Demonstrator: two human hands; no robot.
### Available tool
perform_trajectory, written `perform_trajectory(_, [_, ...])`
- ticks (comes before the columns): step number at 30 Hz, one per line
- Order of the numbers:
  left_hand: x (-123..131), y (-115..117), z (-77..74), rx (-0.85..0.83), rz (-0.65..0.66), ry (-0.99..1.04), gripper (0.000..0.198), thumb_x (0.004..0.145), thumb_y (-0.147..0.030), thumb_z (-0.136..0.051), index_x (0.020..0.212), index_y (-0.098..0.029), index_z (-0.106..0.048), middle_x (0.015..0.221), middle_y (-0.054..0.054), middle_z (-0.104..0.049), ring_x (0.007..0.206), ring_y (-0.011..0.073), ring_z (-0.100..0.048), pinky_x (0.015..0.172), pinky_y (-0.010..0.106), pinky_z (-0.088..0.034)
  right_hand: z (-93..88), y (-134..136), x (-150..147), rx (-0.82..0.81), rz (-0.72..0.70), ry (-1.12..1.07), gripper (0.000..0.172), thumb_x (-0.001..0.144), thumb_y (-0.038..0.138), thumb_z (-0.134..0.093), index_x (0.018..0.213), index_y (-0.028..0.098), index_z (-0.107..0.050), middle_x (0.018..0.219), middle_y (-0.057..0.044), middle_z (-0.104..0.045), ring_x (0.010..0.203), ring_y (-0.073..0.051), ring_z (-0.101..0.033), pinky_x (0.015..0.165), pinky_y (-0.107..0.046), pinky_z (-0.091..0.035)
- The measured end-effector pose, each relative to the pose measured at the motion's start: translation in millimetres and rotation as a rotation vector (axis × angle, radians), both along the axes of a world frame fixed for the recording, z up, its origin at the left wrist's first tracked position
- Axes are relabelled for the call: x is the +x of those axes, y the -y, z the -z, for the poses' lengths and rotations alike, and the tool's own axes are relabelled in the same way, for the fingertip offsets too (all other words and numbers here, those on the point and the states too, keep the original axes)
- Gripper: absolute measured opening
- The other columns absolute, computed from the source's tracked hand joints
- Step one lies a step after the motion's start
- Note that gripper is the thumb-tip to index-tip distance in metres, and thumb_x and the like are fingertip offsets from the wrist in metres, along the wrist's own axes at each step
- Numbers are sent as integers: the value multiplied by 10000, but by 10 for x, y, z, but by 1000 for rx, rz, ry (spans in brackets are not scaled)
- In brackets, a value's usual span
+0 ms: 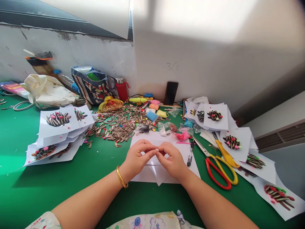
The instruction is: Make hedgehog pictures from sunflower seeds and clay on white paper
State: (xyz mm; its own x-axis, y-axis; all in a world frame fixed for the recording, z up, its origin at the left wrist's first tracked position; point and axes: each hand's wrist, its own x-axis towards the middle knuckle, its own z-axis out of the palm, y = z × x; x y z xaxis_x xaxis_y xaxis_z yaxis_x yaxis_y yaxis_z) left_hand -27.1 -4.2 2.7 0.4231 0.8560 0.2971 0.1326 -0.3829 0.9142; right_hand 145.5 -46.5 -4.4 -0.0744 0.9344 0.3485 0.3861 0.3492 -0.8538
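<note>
Fingertips (149, 149) of both hands meet in a tight little pinch just above a layered spread of white paper sheets (166, 168). The left hand (137, 158) and the right hand (172, 160) are curled inward, close together, with neither one spread open. From where I stand, a tiny pale speck (156, 149) shows right where the fingers come together, but it is too small to make out. I can't tell whether it is something held or just a fingernail. A gold bangle (121, 176) circles the left wrist, and a floral garment (147, 221) shows along the bottom edge of the view.

Just past the fingers lies a crumpled pink scrap (182, 136), with a black pen (190, 154) beside the paper on the right. Scissors with red and yellow handles (218, 173) rest further right on a green table mat (28, 197). Ahead of the hands spreads a heap of striped sunflower seeds (119, 125) dotted with coloured bits, next to small blocks of coloured modelling clay (152, 111). Sheets with seed-covered pictures fan out to the left (57, 127) and right (234, 143). Against the wall lean a black phone (171, 93), a striped bag (91, 86) and a red bottle (122, 89).
</note>
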Motion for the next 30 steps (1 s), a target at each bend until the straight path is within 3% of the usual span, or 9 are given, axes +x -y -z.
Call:
perform_trajectory(6, [5,-4,-32,42,-37,-31,134,865,-284,-663,789,-186,-714,768,28,-625,723,142,-567,674,269,-465,-28,13,-28,-15,15,9,98,881,229,-601,805,209,-658,721,3,-567,698,-145,-524,654,-285,-425])
perform_trajectory(12, [8,-5,-1,-16,-11,-23,157,904,-293,-604,956,-205,-724,887,44,-638,825,161,-599,735,289,-480,-41,3,-21,-33,38,6,106,870,225,-604,773,209,-644,712,6,-560,693,-144,-520,653,-282,-427])
perform_trajectory(17, [20,-5,15,-19,-22,-21,110,863,-280,-661,817,-191,-707,810,32,-625,763,152,-574,681,277,-459,-32,7,-28,-44,28,30,93,868,219,-605,797,209,-664,718,3,-571,689,-144,-522,644,-280,-424])
perform_trajectory(26, [25,6,-6,-40,-22,5,145,865,-321,-651,906,-202,-722,842,42,-643,778,159,-588,688,280,-475,-26,19,-27,-28,35,29,128,902,273,-592,826,213,-676,727,-2,-579,700,-146,-525,654,-285,-436])
perform_trajectory(30, [22,-5,4,-66,-41,-1,156,856,-334,-654,819,-188,-697,827,44,-649,801,170,-590,712,289,-474,-5,9,-21,-38,16,37,88,882,247,-608,870,224,-691,740,-7,-587,713,-155,-537,659,-293,-450])
